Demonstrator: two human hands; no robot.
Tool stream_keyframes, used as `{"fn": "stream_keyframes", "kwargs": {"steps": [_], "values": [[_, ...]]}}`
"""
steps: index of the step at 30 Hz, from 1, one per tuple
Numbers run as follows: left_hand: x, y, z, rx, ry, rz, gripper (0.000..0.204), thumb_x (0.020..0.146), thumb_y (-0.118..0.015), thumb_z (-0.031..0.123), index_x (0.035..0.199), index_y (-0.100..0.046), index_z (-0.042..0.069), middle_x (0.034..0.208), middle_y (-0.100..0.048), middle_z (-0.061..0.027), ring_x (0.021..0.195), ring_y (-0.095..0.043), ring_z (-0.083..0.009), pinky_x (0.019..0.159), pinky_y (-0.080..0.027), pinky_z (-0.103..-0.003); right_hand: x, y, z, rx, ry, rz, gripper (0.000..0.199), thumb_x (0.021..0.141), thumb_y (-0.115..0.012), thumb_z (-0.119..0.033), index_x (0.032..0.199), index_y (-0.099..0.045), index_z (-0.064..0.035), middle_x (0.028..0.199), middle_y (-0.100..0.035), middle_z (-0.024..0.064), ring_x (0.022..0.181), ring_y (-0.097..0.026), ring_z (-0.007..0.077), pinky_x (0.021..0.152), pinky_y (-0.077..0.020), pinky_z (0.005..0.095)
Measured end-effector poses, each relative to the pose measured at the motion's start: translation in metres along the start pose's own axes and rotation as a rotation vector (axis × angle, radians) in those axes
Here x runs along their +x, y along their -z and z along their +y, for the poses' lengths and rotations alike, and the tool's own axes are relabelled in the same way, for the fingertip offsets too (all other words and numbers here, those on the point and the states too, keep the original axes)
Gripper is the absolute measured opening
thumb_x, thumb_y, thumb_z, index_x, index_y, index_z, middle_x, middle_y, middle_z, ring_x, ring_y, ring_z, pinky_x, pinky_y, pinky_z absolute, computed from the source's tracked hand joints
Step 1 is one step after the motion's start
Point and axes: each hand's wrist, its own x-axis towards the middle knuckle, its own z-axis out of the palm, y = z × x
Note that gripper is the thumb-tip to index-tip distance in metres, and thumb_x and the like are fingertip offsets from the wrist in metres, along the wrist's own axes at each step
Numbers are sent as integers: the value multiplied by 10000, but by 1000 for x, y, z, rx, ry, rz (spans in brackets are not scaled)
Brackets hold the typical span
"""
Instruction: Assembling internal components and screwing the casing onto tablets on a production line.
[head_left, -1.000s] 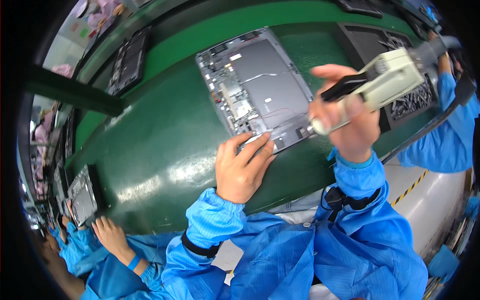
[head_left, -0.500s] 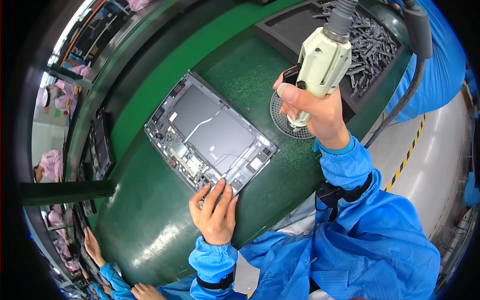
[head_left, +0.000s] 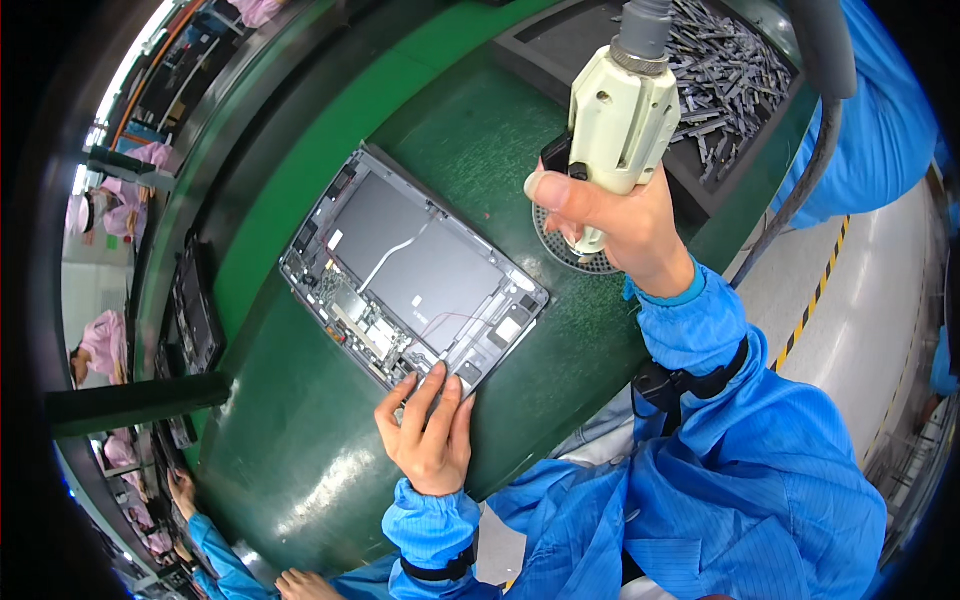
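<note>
Two bare hands on this one, both poking out of blue cuffs over a green table (head_left: 290, 430). Main thing is a tablet (head_left: 430, 285) with its back off, lying flat and slanted on the table, right in front of the person and a bit left of centre. You can see a big dark grey battery, a white ribbon (head_left: 388, 260) running across it, a thin red wire (head_left: 445, 318) toward the lower right, and the circuit board (head_left: 365, 325) along the left side.

Left hand (head_left: 430, 440) has its fingers loosely spread, not clenched, with the fingertips resting on the tablet's near edge by the bottom corner.

Right hand (head_left: 630, 230) is wrapped around a chunky cream power screwdriver (head_left: 625, 115), thumb across the front near a black lever (head_left: 556, 152). It's well clear of the tablet, tip pointing down over a round dish (head_left: 556, 240) full of little holes. Can't tell if the tip is touching the dish.

Just past that sits a black tray (head_left: 535, 55) with a messy heap of dark grey strips (head_left: 725, 85). A thick dark cable (head_left: 815, 175) hangs down to its right, and another person's blue sleeve (head_left: 880, 120) shows behind the cable.
</note>
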Motion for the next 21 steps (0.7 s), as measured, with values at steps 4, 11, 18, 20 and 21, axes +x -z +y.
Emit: {"fn": "stream_keyframes", "kwargs": {"steps": [4,11,18,20,21], "values": [[1,0,-2,-39,-18,20,312,629,-768,33,933,-700,51,1036,-664,-69,971,-545,-297,857,-447,-372,0,0,-4,-20,-3,7,248,695,-797,-184,737,-602,-37,565,-553,12,435,-498,72,396,-383,209],[2,-1,-14,-195,28,56,342,611,-784,74,934,-678,39,1017,-659,-80,964,-545,-304,852,-448,-377,-8,-5,-14,-9,104,-63,328,891,-538,-220,1048,-499,65,603,-452,23,512,-472,119,553,-477,302],[-5,5,-25,-348,89,90,419,555,-816,86,928,-629,40,1137,-573,-94,1039,-500,-332,879,-429,-405,-38,-70,-7,178,19,-399,435,906,-497,-374,1033,-482,43,566,-382,-5,524,-432,118,591,-434,304],[-7,5,-28,-362,110,115,413,553,-812,68,923,-630,45,1130,-577,-91,1043,-502,-334,881,-434,-412,-45,-90,2,158,8,-468,435,899,-511,-369,1034,-482,43,565,-386,-5,526,-446,123,593,-437,306],[-9,5,-29,-375,95,119,411,555,-810,66,925,-631,47,1127,-577,-88,1045,-502,-334,880,-439,-414,-47,-98,5,128,6,-486,434,892,-522,-366,1034,-483,42,567,-393,-3,531,-460,126,600,-442,311]]}}
